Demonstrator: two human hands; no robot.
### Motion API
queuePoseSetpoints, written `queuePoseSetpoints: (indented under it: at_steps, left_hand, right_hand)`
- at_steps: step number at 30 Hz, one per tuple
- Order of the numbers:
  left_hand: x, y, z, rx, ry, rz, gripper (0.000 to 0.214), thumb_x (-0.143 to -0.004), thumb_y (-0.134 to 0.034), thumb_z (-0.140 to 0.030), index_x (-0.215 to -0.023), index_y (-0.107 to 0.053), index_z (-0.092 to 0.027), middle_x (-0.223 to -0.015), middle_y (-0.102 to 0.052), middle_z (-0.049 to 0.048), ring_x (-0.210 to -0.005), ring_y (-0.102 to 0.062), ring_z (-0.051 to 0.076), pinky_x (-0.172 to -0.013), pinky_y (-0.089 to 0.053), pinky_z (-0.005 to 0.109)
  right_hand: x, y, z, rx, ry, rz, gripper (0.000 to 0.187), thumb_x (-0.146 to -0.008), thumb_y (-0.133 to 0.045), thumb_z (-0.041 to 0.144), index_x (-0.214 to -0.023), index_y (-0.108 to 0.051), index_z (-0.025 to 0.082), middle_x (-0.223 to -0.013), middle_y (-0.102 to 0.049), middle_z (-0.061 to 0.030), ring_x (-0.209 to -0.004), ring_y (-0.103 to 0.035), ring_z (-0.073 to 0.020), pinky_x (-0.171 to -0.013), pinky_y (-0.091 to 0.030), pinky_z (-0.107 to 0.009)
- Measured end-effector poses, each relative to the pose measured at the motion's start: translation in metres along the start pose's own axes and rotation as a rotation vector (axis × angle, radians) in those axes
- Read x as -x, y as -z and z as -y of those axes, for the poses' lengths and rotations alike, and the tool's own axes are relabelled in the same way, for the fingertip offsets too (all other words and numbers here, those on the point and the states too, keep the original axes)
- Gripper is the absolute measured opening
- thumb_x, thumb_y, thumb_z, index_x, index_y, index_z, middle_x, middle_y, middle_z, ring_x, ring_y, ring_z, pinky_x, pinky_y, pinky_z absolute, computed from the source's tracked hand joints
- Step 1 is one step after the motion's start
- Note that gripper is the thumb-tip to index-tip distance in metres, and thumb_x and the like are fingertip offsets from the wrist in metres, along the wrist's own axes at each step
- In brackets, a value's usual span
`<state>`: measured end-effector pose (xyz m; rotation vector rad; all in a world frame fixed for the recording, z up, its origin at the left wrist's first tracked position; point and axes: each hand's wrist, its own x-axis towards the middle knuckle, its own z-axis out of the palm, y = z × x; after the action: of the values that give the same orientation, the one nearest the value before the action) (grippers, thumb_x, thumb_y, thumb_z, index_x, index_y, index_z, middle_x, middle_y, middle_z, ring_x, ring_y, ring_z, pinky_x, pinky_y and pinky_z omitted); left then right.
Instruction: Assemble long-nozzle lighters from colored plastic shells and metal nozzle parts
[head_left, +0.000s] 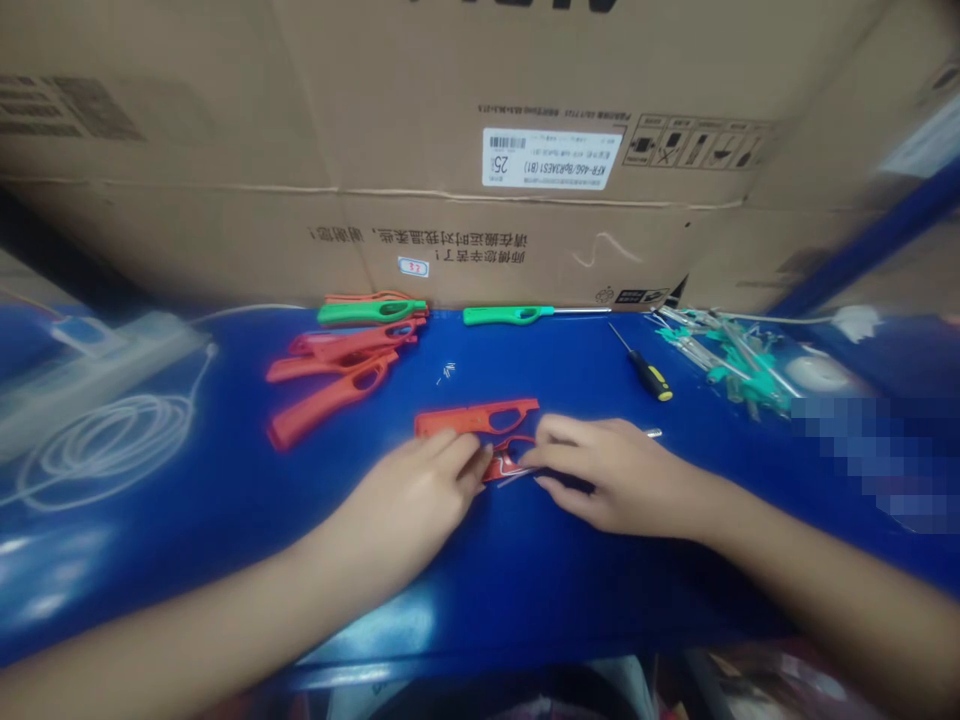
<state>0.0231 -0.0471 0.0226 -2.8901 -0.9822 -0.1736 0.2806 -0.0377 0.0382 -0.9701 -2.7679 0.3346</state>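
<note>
My left hand (431, 485) is closed on an orange-red lighter casing half (501, 466), its fingers hiding the handle end. My right hand (607, 470) is pinched at the other end of this casing, by the trigger loop. A pale thin wire or strip shows at its fingertips, but what they grip is hidden. Past the right knuckles a silver metal tip (655, 433) sticks out. Just behind both hands lies another orange-red casing half (476, 416) with an oval trigger opening.
Several red casings (330, 400) and a green one (371, 312) lie left. Behind are a green lighter with metal tube (502, 315) and small pins (448, 372). To the right are a screwdriver (649, 375) and a tube-and-teal-part pile (739, 360). A cardboard wall (420, 130) stands behind.
</note>
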Motion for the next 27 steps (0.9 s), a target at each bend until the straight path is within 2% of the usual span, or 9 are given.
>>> queuePoseSetpoints:
  at_steps: [4,11,17,22,27]
  left_hand:
    - [0.004,-0.001,0.0,0.008,-0.012,0.026,0.029,-0.095,-0.054,-0.008,-0.123,-0.064,-0.007,-0.104,-0.064,0.012,-0.089,-0.064,0.027,-0.076,-0.06,0.043]
    - [0.004,0.004,0.004,0.292,0.118,0.005,0.034,-0.099,-0.046,-0.014,-0.131,-0.059,-0.015,-0.114,-0.064,0.0122,-0.103,-0.064,0.026,-0.088,-0.058,0.041]
    - [0.003,0.005,0.004,0.441,0.083,-0.009,0.032,-0.096,-0.048,-0.011,-0.124,-0.061,-0.021,-0.119,-0.062,0.0086,-0.111,-0.059,0.026,-0.096,-0.053,0.043]
    - [-0.001,0.002,0.007,0.464,0.064,-0.026,0.022,-0.099,-0.049,-0.019,-0.113,-0.066,-0.021,-0.111,-0.064,0.008,-0.105,-0.059,0.025,-0.094,-0.051,0.041]
    - [-0.002,0.001,0.009,0.506,0.034,-0.041,0.022,-0.103,-0.046,-0.021,-0.114,-0.065,-0.021,-0.114,-0.063,0.0077,-0.107,-0.059,0.023,-0.093,-0.05,0.038]
  right_hand:
    - [-0.001,-0.005,0.0,-0.022,-0.008,0.033,0.018,-0.099,-0.051,0.023,-0.113,-0.062,0.023,-0.11,-0.063,-0.0053,-0.087,-0.062,-0.0158,-0.07,-0.045,-0.027]
    - [-0.003,0.0,-0.004,-0.129,-0.021,0.03,0.001,-0.094,-0.058,0.022,-0.096,-0.058,0.022,-0.103,-0.061,-0.0029,-0.08,-0.059,-0.0129,-0.069,-0.043,-0.024]
    - [-0.003,0.003,-0.009,-0.147,-0.018,0.024,0.014,-0.095,-0.058,0.023,-0.083,-0.051,0.021,-0.086,-0.055,0.0009,-0.068,-0.049,-0.0103,-0.06,-0.036,-0.023]
    - [-0.004,-0.001,-0.013,-0.176,-0.046,-0.016,0.016,-0.099,-0.055,0.027,-0.085,-0.053,0.021,-0.08,-0.057,0.001,-0.068,-0.051,-0.0117,-0.061,-0.037,-0.023]
    - [-0.004,-0.002,-0.014,-0.2,-0.041,-0.01,0.011,-0.102,-0.053,0.026,-0.096,-0.06,0.021,-0.089,-0.065,-0.0026,-0.078,-0.059,-0.0145,-0.069,-0.044,-0.026]
